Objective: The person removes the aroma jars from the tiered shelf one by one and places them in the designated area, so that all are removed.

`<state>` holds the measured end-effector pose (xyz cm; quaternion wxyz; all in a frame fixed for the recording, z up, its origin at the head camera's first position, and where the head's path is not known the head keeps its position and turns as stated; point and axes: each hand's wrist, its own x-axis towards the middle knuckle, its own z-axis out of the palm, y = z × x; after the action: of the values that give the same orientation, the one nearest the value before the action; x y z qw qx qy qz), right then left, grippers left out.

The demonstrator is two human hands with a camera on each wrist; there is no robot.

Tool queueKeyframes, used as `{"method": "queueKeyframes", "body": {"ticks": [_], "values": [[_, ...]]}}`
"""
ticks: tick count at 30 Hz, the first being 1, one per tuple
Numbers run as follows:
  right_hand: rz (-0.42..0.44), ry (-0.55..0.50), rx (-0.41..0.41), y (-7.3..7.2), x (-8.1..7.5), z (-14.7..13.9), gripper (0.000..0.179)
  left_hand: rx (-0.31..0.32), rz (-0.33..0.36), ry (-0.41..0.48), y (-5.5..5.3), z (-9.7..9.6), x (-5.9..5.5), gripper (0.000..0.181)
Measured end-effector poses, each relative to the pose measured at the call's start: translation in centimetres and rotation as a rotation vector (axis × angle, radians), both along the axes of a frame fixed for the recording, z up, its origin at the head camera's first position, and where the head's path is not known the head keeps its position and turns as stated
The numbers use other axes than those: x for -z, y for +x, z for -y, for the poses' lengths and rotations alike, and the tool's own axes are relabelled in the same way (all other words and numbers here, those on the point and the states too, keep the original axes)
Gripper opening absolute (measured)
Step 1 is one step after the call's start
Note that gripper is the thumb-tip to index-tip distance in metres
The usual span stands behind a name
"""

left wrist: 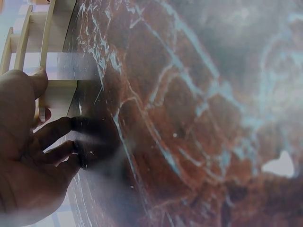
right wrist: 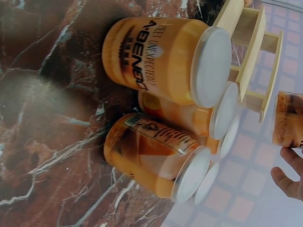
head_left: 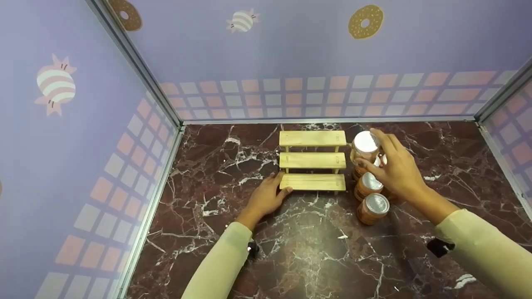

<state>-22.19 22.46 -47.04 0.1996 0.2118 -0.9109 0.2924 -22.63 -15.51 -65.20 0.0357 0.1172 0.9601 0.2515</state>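
A three-step wooden stand (head_left: pixel 312 182) sits on the dark marble-patterned table. My left hand (head_left: pixel 266 197) grips the left end of its lowest step. In the left wrist view the thumb (left wrist: pixel 40 82) lies on that step, and the other fingers curl beside it near the tabletop. My right hand (head_left: pixel 400 172) holds a clear jar (head_left: pixel 365 145) with a shiny pale lid, raised right of the stand, fingers and thumb on opposite sides. Below it stand several similar jars (head_left: pixel 373 209) with orange-brown contents, partly hidden by the hand; one jar (right wrist: pixel 147 61) shows black lettering.
A purple back wall (head_left: pixel 291 50) with pink and white squares rises behind the stand. Another wall (head_left: pixel 83 166) borders the table on the left, and a third wall (head_left: pixel 515 112) on the right. The jars crowd close to the stand's right side.
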Motion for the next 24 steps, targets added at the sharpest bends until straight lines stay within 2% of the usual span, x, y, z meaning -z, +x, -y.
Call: {"method": "queueKeyframes", "body": {"ticks": [10,19,24], "values": [[0.048,-0.03,0.029,1.5,0.1,-1.5,0.087,-0.003,-0.01,-0.036,-0.2,0.0,0.3,0.09],[0.001,-0.011,0.04,2.4,0.2,-2.6,0.088,-0.004,0.006,0.022,0.1,0.1,-0.4,0.094],[-0.022,-0.006,0.04,3.0,0.6,-3.3,0.088,-0.004,-0.003,0.018,0.1,0.1,-0.3,0.092]]}}
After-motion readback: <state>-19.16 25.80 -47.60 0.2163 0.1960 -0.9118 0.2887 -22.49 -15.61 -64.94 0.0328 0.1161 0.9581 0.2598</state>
